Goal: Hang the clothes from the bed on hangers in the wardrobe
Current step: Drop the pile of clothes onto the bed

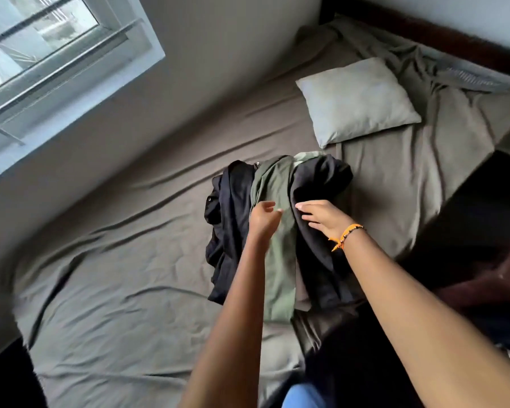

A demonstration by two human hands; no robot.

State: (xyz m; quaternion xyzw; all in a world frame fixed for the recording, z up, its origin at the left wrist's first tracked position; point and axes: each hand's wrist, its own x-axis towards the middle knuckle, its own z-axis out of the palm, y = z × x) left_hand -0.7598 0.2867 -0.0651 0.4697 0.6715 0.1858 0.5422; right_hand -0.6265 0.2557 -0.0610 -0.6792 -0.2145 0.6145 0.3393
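We see a big bed (124, 304) with a grey-brown sheet that has lots of wrinkles. In the middle of the bed, near its edge on our side, lies a little pile of clothes. On the left side of the pile is a black garment (230, 219) with small round snaps. In the middle is a green garment (277, 260), long and flat, running toward us. On the right is another dark garment (318, 189), all bunched up. The three touch each other. Our left hand (262, 217) is over the green garment, right by its left edge, with the fingers loosely bent; we cannot tell if it is touching the cloth, and it does not hold anything. Our right hand (321, 216) lies on the dark garment on the right, with the fingers spread out flat, not grabbing. On that wrist is an orange bracelet (346, 234). Farther up the bed lies a pale grey pillow (357, 100). A window (42, 54) is in the wall on the left.
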